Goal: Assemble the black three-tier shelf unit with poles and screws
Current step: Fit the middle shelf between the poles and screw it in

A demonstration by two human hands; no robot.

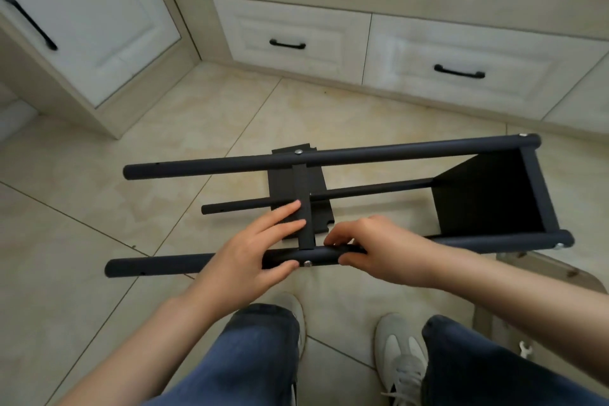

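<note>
The black shelf unit lies on its side over the tiled floor, with long black poles running left to right. The far pole (329,155) carries a screw at the middle shelf panel (298,184) and another at the end panel (487,194) on the right. My left hand (250,250) holds the near pole (155,267), thumb under it beside a silver screw (308,263), fingers straight on the middle panel. My right hand (369,247) grips the same pole just right of that screw. A thinner lower pole (362,191) runs beneath.
White drawers with black handles (286,43) line the wall ahead, and a white cabinet door (82,16) stands at the left. A small white wrench (525,349) lies on the floor at the right. My legs and white shoes (400,356) are below the frame.
</note>
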